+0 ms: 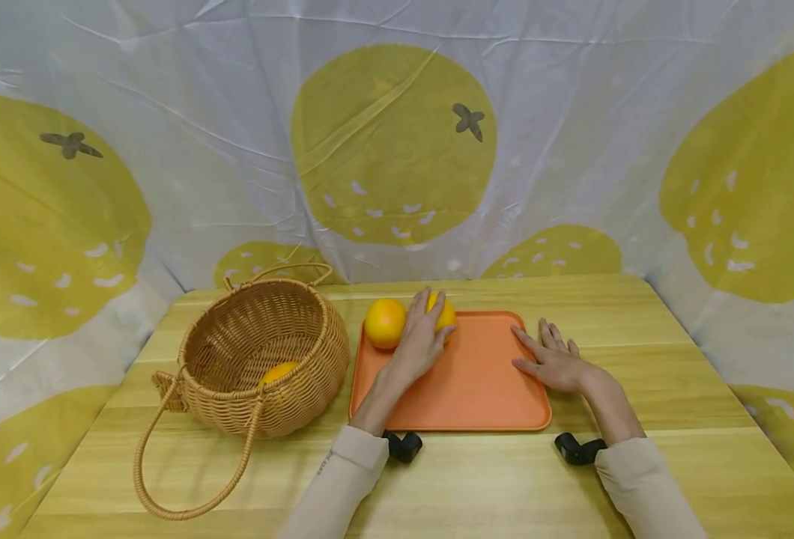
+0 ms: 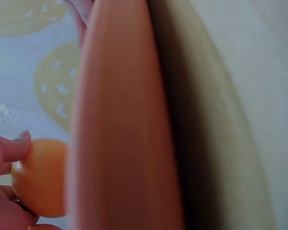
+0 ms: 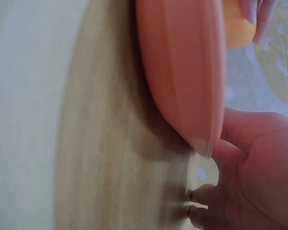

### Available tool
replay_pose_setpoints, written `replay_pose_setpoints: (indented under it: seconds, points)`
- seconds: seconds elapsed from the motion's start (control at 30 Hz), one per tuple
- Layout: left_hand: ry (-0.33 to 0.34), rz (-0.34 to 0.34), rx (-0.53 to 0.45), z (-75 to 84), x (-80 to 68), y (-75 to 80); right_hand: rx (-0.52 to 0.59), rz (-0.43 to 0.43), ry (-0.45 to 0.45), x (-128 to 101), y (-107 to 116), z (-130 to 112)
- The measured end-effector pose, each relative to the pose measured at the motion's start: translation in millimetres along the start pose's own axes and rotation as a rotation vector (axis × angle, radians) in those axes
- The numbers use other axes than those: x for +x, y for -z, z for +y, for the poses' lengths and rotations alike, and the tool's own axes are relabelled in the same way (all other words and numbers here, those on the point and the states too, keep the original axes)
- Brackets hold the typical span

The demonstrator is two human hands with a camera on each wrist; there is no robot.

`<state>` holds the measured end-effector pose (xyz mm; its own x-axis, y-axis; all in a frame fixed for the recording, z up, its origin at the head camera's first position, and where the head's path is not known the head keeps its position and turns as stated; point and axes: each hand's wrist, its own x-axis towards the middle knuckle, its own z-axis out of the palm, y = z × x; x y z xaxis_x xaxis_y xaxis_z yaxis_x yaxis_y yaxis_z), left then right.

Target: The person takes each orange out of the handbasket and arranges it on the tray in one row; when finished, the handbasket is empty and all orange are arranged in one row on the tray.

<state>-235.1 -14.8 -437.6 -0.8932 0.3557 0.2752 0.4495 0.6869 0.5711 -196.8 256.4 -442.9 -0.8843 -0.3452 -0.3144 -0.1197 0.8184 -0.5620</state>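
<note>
Over the back of the orange-coloured tray [image 1: 471,374], my left hand [image 1: 420,337] grips an orange [image 1: 447,316], its fingers over the top and its thumb on the near right side. The left wrist view shows the thumb along the side of this orange [image 2: 43,179]. A second orange [image 1: 385,323] sits at the tray's back left corner, just left of that hand. My right hand [image 1: 559,367] rests at the tray's right rim with its fingers stretched out. In the right wrist view, its thumb lies against the tray's edge [image 3: 192,81].
A round wicker basket [image 1: 316,404] stands left of the tray, with an orange [image 1: 279,373] inside. One of its handles [image 1: 191,515] hangs down toward the front; another rises at the back. A cloth [image 1: 559,150] printed with large yellow fruit hangs behind the wooden table [image 1: 491,486].
</note>
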Motion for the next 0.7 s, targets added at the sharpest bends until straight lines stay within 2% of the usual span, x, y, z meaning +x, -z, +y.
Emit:
replay_pose_setpoints:
  seconds: [0.2,0.5,0.7]
  points:
    - [0.041,-0.006,-0.043,-0.1,1.2,-2.1,0.008,0.013,0.002,-0.2,-1.2,2.7]
    - [0.033,0.04,0.065,1.6,-0.9,-3.4,0.007,0.02,0.009,1.0,-1.9,1.2]
    - [0.023,0.036,0.12,1.6,-1.8,-4.6,0.003,0.022,0.009,0.9,-1.9,0.7]
